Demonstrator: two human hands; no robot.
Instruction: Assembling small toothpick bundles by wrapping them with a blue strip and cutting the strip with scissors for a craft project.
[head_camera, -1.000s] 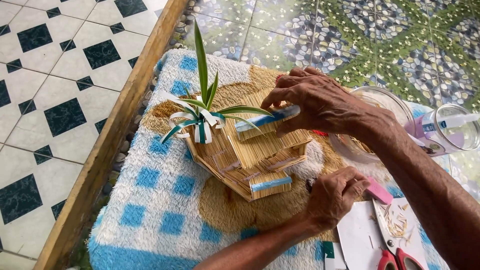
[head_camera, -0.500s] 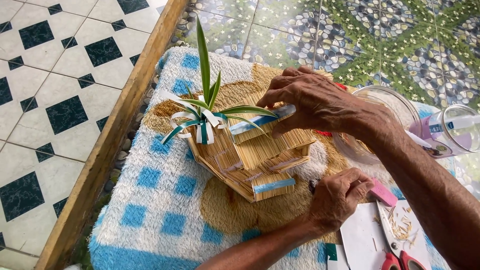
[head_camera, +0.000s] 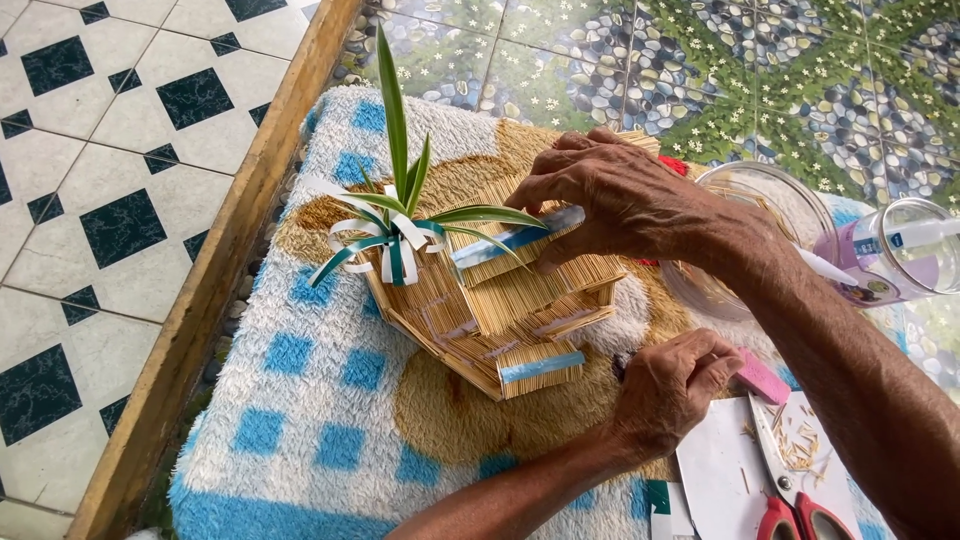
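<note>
A green-leaved plant (head_camera: 400, 200) tied with a ribbon sits at the left end of the stick-built model (head_camera: 490, 300) on the blue-checked fluffy mat (head_camera: 290, 400), where the right hand (head_camera: 610, 200) presses its fingers closed on a stick panel, the left hand (head_camera: 670, 390) curled beside, scissors (head_camera: 790, 500) rightmost.

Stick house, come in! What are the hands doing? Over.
Right hand pressing a blue-banded stick bundle onto the stick house. Left hand resting on the mat. Green plant alongside.
</note>
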